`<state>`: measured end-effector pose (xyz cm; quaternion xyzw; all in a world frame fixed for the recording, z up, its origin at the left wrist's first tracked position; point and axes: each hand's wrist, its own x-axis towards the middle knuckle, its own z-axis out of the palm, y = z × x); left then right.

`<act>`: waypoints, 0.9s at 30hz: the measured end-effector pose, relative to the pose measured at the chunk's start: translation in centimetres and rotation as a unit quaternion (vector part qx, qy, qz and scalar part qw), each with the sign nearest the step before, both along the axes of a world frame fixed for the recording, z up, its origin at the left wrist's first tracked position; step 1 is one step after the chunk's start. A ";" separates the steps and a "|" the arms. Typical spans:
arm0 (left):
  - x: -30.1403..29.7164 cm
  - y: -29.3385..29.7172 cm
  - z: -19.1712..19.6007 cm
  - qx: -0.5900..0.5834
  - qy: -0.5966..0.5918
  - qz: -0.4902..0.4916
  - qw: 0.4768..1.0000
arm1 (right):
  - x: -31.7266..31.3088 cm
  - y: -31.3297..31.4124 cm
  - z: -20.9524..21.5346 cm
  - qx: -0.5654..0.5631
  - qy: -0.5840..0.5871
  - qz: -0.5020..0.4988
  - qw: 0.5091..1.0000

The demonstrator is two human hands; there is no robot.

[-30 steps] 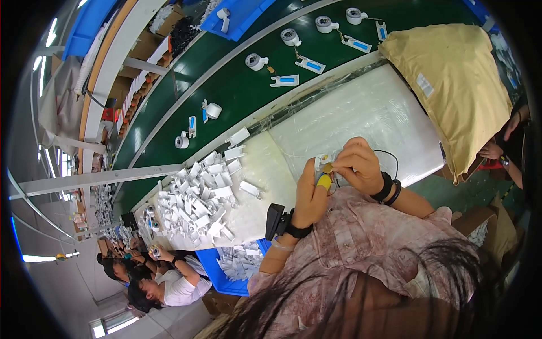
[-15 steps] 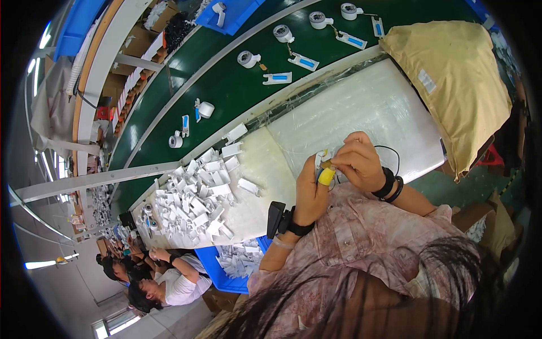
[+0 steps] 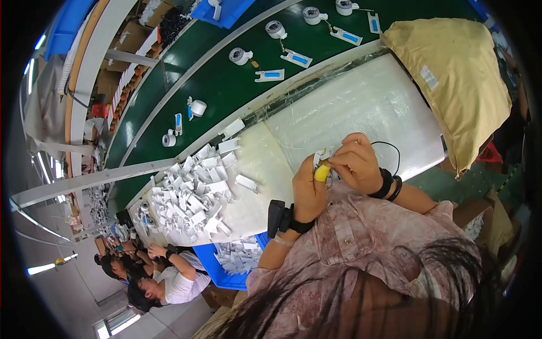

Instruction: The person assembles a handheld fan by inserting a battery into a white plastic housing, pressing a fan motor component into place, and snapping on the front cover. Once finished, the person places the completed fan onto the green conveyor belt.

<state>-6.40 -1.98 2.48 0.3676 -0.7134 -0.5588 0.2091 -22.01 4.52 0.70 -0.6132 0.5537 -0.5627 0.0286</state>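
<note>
In front of my chest, my left hand (image 3: 309, 192) grips a small white plastic part (image 3: 320, 155), its fingers closed around the lower side. A yellow piece (image 3: 322, 172) shows at the left thumb; whether it is a finger cover or part of the object cannot be made out. My right hand (image 3: 359, 165) is closed in a pinch against the same part, its fingertips close to the left thumb. What lies between those fingertips is mostly hidden. A thin black cord (image 3: 395, 148) loops beside my right wrist.
White plastic housings (image 3: 195, 195) lie heaped on the film-covered table (image 3: 350, 107). A green conveyor belt (image 3: 220, 85) carries round white units (image 3: 275, 30) wired to blue-striped pieces. A blue bin (image 3: 228, 277) holds more white parts. A yellow sack (image 3: 451, 85) stands right; co-workers (image 3: 178, 282) sit left.
The units on the belt have shifted slightly left in view. My hands stay together at the white part, with the yellow piece turned a little.
</note>
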 end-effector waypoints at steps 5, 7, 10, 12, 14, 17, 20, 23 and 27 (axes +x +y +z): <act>-0.3 -0.9 0.2 0.018 -0.050 -0.021 0.998 | 0.2 -0.3 -1.1 0.020 -0.007 0.001 1.000; -0.4 -1.0 0.1 0.059 -0.035 -0.013 0.998 | 0.2 -0.7 -0.6 0.032 -0.015 0.002 0.999; -0.9 -0.9 -0.1 0.088 -0.001 -0.008 0.996 | -0.1 -1.2 -0.8 0.017 -0.005 -0.003 1.000; -1.0 -1.1 0.0 0.076 0.014 -0.010 0.997 | -0.4 -1.3 -1.2 -0.008 0.009 -0.008 1.000; -1.0 -1.5 0.1 0.127 0.026 -0.027 0.991 | -0.5 -1.5 -1.6 -0.021 0.016 0.005 1.000; -0.7 -1.8 0.2 0.121 0.020 -0.050 0.991 | -1.0 -1.7 -0.9 -0.032 0.046 0.024 0.998; -0.6 -1.9 0.3 0.131 0.004 -0.059 0.990 | -0.9 -1.9 -1.2 -0.045 0.038 0.021 0.998; -0.5 -1.9 0.0 0.131 0.010 -0.051 0.990 | -1.0 -1.9 -1.2 -0.035 0.026 0.028 0.999; -0.5 -1.7 -0.1 0.140 0.009 -0.037 0.989 | -0.9 -1.9 -1.0 -0.032 0.018 0.032 0.999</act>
